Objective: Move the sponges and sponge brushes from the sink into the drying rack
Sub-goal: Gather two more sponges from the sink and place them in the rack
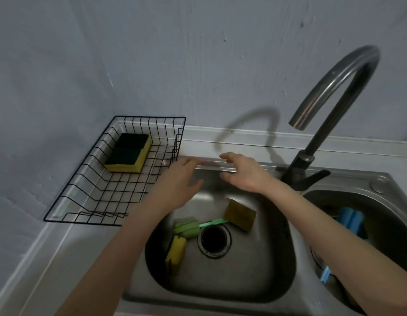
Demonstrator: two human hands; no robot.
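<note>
A black wire drying rack (88, 192) stands left of the steel sink (220, 286) and holds two yellow sponges with dark green tops (128, 152). In the left basin lie a green sponge brush (189, 227), a yellow sponge (175, 252) on its edge, and a brown sponge (240, 215) leaning on the wall. A blue sponge brush (351, 218) rests in the right basin. My left hand (177, 183) hovers open between rack and basin. My right hand (241, 172) hovers open over the basin's far rim. Both hold nothing.
A tall curved faucet (330, 87) rises behind the divider between the basins, its lever (312, 177) pointing right. A round drain (212, 239) sits in the left basin's floor. Grey walls close the back and left; a light counter (50, 258) runs along the left.
</note>
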